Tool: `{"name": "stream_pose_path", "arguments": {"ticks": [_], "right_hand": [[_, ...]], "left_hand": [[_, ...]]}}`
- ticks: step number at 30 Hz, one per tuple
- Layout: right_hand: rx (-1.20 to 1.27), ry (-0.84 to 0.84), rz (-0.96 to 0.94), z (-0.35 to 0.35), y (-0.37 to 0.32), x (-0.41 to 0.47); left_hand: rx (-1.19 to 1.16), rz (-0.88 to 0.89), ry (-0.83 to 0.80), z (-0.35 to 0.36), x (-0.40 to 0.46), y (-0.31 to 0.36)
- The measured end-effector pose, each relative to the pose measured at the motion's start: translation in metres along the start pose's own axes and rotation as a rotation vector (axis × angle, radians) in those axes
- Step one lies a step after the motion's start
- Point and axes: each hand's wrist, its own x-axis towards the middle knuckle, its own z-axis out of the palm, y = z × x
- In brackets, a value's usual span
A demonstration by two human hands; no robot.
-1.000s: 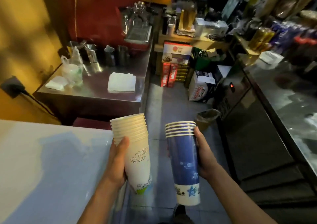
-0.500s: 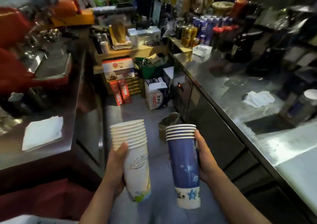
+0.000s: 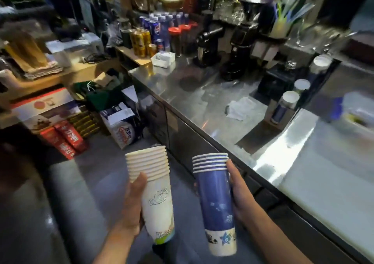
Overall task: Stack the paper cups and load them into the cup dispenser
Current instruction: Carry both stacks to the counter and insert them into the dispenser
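Note:
My left hand (image 3: 132,205) grips a stack of several white paper cups (image 3: 155,191) with a green base, held upright in front of me. My right hand (image 3: 240,193) grips a stack of several blue paper cups (image 3: 216,199) with white rims, tilted slightly. Both stacks hover over the floor, side by side and apart. On the steel counter (image 3: 202,94) at the right stands a dark cup dispenser (image 3: 291,100) with round white cup ends showing in its tubes.
Coffee grinders (image 3: 210,41), drink cans (image 3: 141,39) and jars crowd the counter's far end. A crumpled white cloth (image 3: 240,108) lies on the steel. Boxes (image 3: 121,126) and red cartons (image 3: 66,140) sit on the floor ahead. A white surface (image 3: 323,166) lies at the right.
The view has swung right, from the left counter with the espresso machine toward the right steel counter and dispenser. Both hands keep the same grip on their cup stacks.

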Motion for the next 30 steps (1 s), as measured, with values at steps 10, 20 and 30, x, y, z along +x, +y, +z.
{"name": "stream_pose_path", "arguments": {"ticks": [10, 20, 30], "right_hand": [[0.191, 0.302, -0.199, 0.015, -0.053, 0.054], [0.336, 0.415, -0.296, -0.005, -0.087, 0.074], [0.358, 0.544, -0.399, -0.081, -0.149, 0.091]], "left_hand": [[0.049, -0.217, -0.334, 0.027, 0.166, 0.040], [0.073, -0.327, -0.558, 0.083, 0.256, 0.041], [0.179, -0.350, -0.637, 0.194, 0.307, 0.020]]}}
